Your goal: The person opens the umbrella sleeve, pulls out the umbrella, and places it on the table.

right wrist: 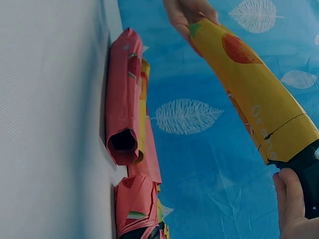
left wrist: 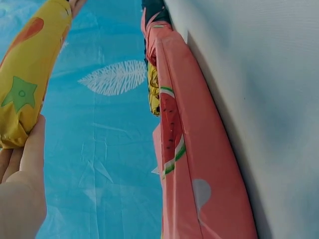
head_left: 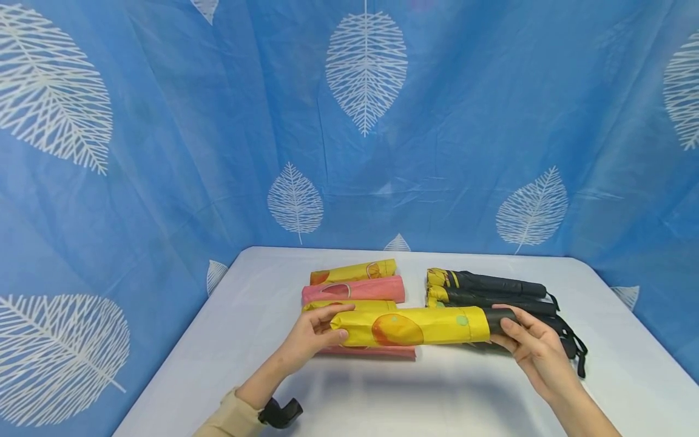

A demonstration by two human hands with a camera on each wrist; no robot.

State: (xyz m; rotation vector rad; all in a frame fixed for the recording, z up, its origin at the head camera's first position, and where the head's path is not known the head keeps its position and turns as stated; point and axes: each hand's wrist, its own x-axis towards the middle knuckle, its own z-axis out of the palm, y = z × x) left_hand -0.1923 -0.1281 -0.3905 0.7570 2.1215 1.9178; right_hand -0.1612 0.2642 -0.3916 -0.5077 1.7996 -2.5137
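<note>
Both hands hold up a folded umbrella in a yellow fruit-print sleeve (head_left: pixel 437 326), lying roughly level above the table. My left hand (head_left: pixel 306 340) pinches the sleeve's left end between thumb and fingers. At the other end, my right hand (head_left: pixel 537 349) grips the black end (head_left: pixel 496 320) that sticks out of the sleeve. Light lettering and an orange print show on the yellow sleeve (right wrist: pixel 249 74) in the right wrist view. Behind it lie pink and yellow sleeves (head_left: pixel 377 289), partly hidden. A pink sleeve with a watermelon print (left wrist: pixel 199 144) fills the middle of the left wrist view.
Several folded black umbrellas (head_left: pixel 497 284) lie side by side at the right, some with yellow ends and wrist straps. The white table (head_left: pixel 262 273) stands against blue curtains (head_left: pixel 448 121) with white leaf prints. A pink sleeve (right wrist: pixel 122 99) shows its open mouth.
</note>
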